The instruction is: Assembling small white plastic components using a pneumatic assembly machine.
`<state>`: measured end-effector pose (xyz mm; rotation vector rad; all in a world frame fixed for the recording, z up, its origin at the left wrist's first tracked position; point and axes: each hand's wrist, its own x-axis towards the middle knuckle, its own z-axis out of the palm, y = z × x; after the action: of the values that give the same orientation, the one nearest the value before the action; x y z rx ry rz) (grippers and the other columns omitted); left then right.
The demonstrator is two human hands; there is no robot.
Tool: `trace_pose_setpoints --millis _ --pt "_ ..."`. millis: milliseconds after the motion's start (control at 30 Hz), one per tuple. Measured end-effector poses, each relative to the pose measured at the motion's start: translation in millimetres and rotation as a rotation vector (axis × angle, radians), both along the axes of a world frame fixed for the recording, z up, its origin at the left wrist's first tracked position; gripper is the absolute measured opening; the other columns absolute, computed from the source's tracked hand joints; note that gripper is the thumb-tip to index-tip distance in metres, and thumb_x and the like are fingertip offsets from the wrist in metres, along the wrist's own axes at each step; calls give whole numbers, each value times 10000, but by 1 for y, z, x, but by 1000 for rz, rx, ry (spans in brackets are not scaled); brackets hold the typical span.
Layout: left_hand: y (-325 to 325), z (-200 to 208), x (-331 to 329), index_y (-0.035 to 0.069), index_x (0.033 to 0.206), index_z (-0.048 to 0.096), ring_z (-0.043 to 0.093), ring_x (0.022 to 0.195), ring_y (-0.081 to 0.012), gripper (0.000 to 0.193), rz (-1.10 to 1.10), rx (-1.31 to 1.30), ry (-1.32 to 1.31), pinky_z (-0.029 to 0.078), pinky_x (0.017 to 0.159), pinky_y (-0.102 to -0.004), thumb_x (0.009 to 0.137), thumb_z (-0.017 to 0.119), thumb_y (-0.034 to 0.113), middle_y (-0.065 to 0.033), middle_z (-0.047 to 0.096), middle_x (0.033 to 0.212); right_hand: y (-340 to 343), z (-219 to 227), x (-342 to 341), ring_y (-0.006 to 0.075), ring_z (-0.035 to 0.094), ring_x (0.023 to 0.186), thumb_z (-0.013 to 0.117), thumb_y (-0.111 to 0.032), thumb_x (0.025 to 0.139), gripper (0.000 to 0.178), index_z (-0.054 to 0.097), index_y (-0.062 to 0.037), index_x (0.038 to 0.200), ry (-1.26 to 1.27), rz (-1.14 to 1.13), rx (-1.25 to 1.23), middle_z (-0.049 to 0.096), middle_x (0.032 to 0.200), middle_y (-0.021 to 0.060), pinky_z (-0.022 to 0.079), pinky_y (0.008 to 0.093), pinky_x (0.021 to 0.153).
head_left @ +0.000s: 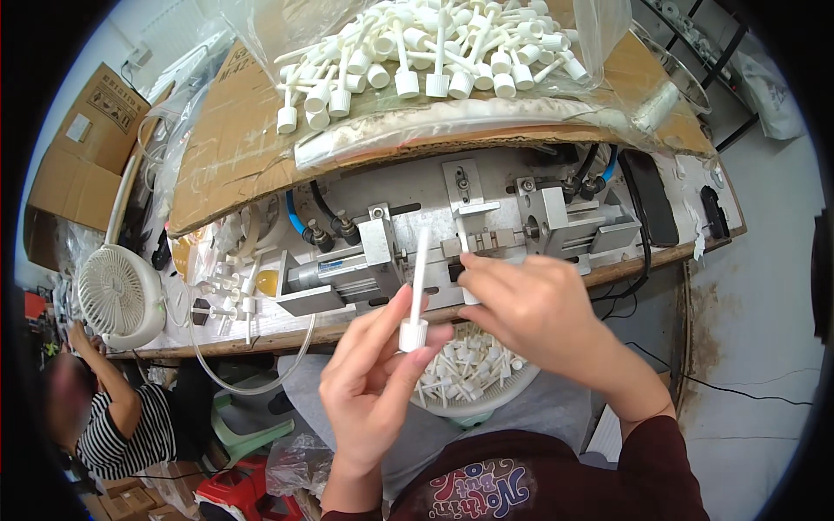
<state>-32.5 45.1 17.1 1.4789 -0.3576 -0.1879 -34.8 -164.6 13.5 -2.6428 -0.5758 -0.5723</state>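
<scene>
One white ribbed cap (413,336) with a long slim stem (420,269)

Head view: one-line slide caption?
Left hand holds a white capped stem cap-down, while the right hand is at the metal fixture.

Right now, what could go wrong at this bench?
1. Pinch: the right hand is close to the metal fixture between two cylinder units, so it might get caught if either actuates.
2. Drop: the left hand holds a white stemmed cap with its fingertips; it could slip.
3. Spill: the bowl of small white parts is by the legs; a knock might tip it.
</scene>
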Motion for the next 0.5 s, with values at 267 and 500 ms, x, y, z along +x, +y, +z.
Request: trace_pose_setpoints --millis 267,500 --pt "-24 -11 12 -3 1036 726 727 881 -218 317 115 547 -678 604 767 -285 731 812 -24 -122 670 1199 -29 63 102 167 603 665 780 -120 787 221 725 -81 997 -502 -156 128 655 917 29 481 322 595" --pt "-45 -26 21 54 1014 736 640 595 -211 274 37 878 -904 521 573 -304 746 784 82 -76 702 1222 -43 68 161 192 605 699 755 -111 804 186 704 -74 978 -581 -172 -407 635 922 34 496 327 623"
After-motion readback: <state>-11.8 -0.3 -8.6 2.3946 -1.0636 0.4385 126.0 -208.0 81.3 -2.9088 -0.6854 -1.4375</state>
